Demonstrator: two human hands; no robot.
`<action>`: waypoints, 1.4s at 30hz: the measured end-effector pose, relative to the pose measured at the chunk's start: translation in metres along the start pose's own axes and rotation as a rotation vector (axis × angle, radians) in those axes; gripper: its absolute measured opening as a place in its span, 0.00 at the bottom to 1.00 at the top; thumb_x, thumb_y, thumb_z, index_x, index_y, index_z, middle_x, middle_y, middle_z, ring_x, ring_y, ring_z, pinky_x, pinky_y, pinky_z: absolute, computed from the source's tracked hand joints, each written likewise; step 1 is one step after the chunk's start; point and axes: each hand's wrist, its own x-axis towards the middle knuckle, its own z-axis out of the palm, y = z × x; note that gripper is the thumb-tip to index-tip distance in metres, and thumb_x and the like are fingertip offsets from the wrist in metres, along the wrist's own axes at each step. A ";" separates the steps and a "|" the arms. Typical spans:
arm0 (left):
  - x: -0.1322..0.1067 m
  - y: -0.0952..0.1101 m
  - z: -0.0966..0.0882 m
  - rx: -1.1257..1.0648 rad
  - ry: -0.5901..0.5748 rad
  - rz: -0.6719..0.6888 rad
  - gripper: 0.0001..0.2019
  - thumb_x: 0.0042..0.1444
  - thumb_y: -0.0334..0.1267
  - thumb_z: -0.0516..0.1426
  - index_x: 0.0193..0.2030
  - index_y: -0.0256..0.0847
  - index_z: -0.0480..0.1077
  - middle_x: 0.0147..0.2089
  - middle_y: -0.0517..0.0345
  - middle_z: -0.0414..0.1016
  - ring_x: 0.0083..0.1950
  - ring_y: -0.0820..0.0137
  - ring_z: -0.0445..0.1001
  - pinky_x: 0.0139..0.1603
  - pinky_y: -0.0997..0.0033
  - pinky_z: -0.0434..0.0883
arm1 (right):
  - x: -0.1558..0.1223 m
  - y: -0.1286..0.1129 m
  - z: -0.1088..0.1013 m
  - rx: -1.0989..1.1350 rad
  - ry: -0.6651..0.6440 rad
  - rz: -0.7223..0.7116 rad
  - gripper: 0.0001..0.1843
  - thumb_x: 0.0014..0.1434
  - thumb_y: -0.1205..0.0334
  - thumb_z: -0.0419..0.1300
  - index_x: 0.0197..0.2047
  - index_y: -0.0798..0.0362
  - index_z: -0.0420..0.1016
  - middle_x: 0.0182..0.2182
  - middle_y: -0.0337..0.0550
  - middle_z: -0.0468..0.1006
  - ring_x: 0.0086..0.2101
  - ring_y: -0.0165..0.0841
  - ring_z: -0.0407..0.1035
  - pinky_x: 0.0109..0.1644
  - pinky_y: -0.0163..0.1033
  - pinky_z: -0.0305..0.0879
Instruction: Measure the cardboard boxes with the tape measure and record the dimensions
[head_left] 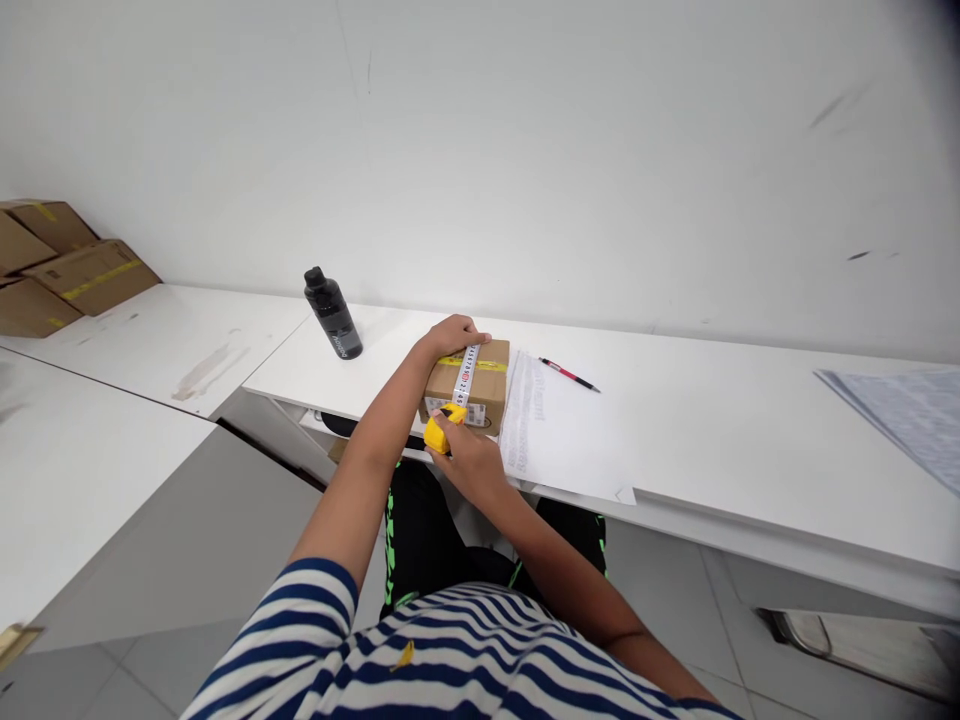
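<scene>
A small cardboard box (491, 381) with yellow tape across its top and labels on its near side sits at the front of the white desk. The white blade of a tape measure (465, 376) runs over the top of the box from back to front. At the box's far edge, my left hand (452, 334) is closed on the blade's end; its fingertips are partly hidden behind the box. My right hand (472, 462) grips the yellow case (442, 430) of the tape measure, just in front of the box's near side.
Printed paper sheets (570, 440) lie right of the box, with a red and black pen (570, 375) on them. A dark bottle (334, 315) stands to the left. Several cardboard boxes (97, 275) are stacked far left. More papers (900, 415) lie far right. A white wall (525, 150) rises behind.
</scene>
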 end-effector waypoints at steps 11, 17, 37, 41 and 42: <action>0.002 -0.004 0.002 -0.033 -0.001 -0.020 0.22 0.47 0.59 0.66 0.29 0.41 0.69 0.28 0.60 0.72 0.30 0.72 0.67 0.32 0.70 0.62 | -0.001 0.025 0.019 -0.010 0.052 -0.096 0.25 0.71 0.53 0.52 0.68 0.48 0.70 0.45 0.50 0.82 0.43 0.37 0.76 0.44 0.36 0.66; -0.001 0.001 0.000 -0.017 -0.001 -0.008 0.22 0.46 0.58 0.65 0.29 0.40 0.67 0.31 0.61 0.72 0.32 0.72 0.67 0.33 0.71 0.61 | -0.004 0.041 0.033 -0.012 0.101 -0.099 0.24 0.72 0.50 0.50 0.66 0.46 0.73 0.41 0.48 0.81 0.39 0.35 0.74 0.44 0.35 0.66; -0.001 -0.001 0.002 -0.043 0.003 0.003 0.22 0.47 0.58 0.66 0.29 0.40 0.68 0.28 0.61 0.72 0.30 0.72 0.67 0.32 0.70 0.62 | -0.004 0.026 -0.002 0.273 0.247 0.036 0.37 0.63 0.41 0.61 0.68 0.54 0.69 0.37 0.45 0.83 0.36 0.35 0.76 0.47 0.37 0.70; -0.001 0.001 0.002 -0.047 0.023 0.003 0.22 0.47 0.58 0.67 0.28 0.40 0.69 0.28 0.59 0.72 0.30 0.72 0.67 0.32 0.70 0.62 | 0.000 0.020 -0.023 0.446 0.274 0.129 0.42 0.59 0.41 0.64 0.70 0.54 0.65 0.40 0.44 0.84 0.35 0.35 0.76 0.47 0.38 0.71; -0.001 0.001 0.002 -0.049 0.028 -0.002 0.22 0.46 0.57 0.68 0.28 0.39 0.69 0.28 0.59 0.73 0.30 0.72 0.67 0.32 0.71 0.63 | 0.001 0.020 -0.029 0.492 0.270 0.144 0.42 0.59 0.41 0.63 0.70 0.53 0.64 0.40 0.44 0.84 0.35 0.35 0.76 0.46 0.39 0.71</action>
